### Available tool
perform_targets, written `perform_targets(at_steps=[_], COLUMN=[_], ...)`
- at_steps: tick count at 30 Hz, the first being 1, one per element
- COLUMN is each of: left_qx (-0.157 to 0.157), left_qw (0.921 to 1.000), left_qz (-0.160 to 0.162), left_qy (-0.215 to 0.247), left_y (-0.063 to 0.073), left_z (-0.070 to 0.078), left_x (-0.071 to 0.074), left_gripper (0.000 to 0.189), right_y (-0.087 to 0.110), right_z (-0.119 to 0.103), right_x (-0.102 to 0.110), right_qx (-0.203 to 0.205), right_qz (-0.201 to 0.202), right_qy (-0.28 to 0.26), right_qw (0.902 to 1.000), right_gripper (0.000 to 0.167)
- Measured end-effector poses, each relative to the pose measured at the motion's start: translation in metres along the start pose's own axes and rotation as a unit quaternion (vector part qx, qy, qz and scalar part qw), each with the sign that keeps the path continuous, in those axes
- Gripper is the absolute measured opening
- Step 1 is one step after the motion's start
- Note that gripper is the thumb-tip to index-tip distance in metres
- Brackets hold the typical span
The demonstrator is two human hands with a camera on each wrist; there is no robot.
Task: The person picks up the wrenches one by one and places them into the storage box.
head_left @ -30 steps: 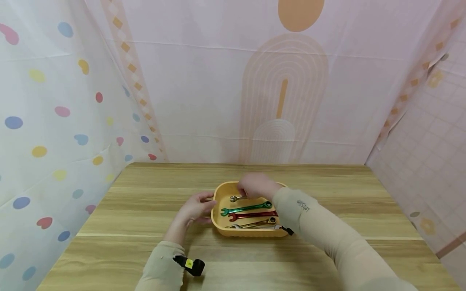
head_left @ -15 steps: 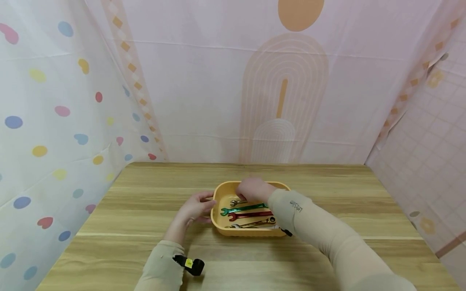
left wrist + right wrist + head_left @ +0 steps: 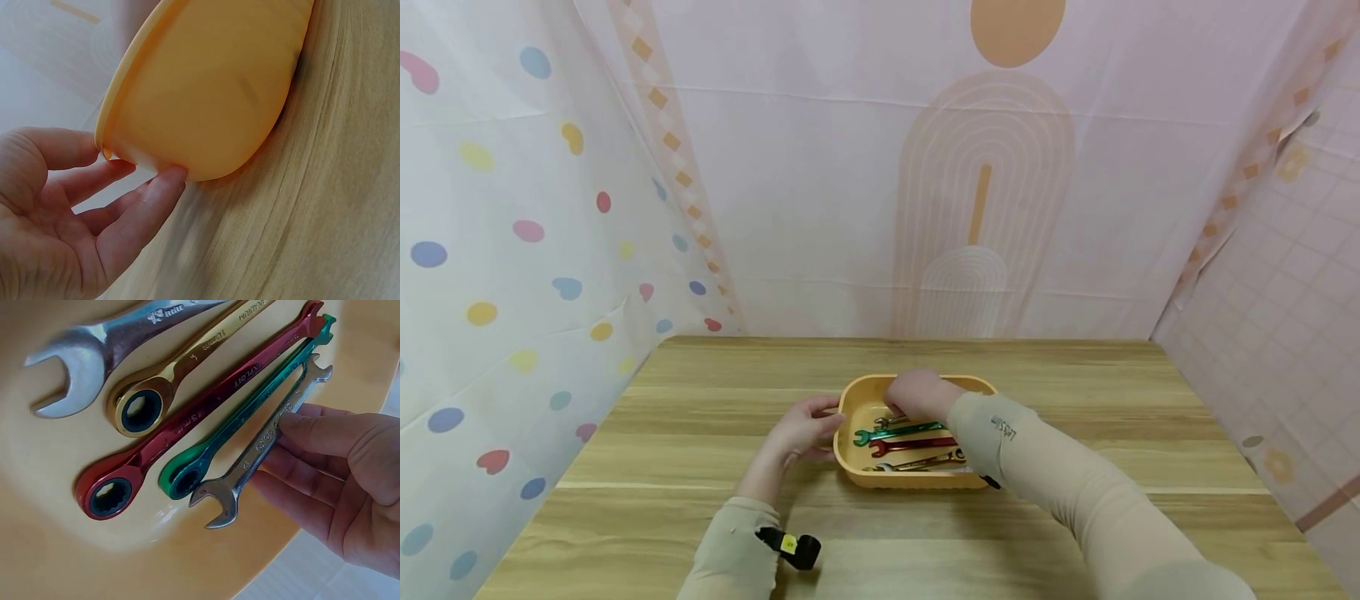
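Observation:
My left hand (image 3: 801, 429) holds the left end of a yellow plastic basin (image 3: 917, 480), thumb at the rim and fingers against the outer wall, as the left wrist view shows. Inside the basin, my right hand (image 3: 350, 469) pinches a silver double open-ended wrench (image 3: 262, 440) between thumb and fingers. This wrench lies alongside a green ratchet wrench (image 3: 250, 407), its lower jaw end right by the green ring. Beyond the green one are a red ratchet wrench (image 3: 215, 394), a gold ratchet wrench (image 3: 194, 356) and a larger silver wrench (image 3: 87, 356), roughly parallel.
The basin stands on a wood-grain table (image 3: 715, 392). A patterned cloth backdrop (image 3: 820, 208) rises behind it, with a dotted cloth (image 3: 512, 275) at the left. A black camera (image 3: 805, 550) is strapped to the left wrist.
My right hand has moved slightly left and toward me, bringing the silver wrench lower and closer to the green one. The left hand and basin have stayed put.

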State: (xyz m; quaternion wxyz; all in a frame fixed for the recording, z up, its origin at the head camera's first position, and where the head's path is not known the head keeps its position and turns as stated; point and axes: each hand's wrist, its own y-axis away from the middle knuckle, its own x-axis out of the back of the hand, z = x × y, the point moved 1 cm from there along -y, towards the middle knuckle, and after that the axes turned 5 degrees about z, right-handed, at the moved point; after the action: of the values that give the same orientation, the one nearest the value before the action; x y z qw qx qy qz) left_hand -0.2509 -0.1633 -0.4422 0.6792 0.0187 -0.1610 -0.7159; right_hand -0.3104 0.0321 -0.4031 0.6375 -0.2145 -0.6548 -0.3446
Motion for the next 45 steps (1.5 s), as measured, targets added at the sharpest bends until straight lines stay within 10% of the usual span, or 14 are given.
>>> perform_targets(at_steps=[20, 45], left_qx=[0.006, 0.001], left_qw=[0.9999, 0.9999], left_qz=[0.006, 0.011], left_qy=[-0.006, -0.002], left_y=[0.0, -0.001], left_z=[-0.001, -0.002], left_x=[0.0, 0.001], left_gripper=[0.044, 0.045], right_y=[0.004, 0.035], right_z=[-0.004, 0.003], right_x=[0.01, 0.015], right_qx=[0.015, 0.053], right_qz=[-0.048, 0.01], right_qy=[0.019, -0.057], right_qw=[0.9986, 0.9969], right_gripper=[0.012, 0.03])
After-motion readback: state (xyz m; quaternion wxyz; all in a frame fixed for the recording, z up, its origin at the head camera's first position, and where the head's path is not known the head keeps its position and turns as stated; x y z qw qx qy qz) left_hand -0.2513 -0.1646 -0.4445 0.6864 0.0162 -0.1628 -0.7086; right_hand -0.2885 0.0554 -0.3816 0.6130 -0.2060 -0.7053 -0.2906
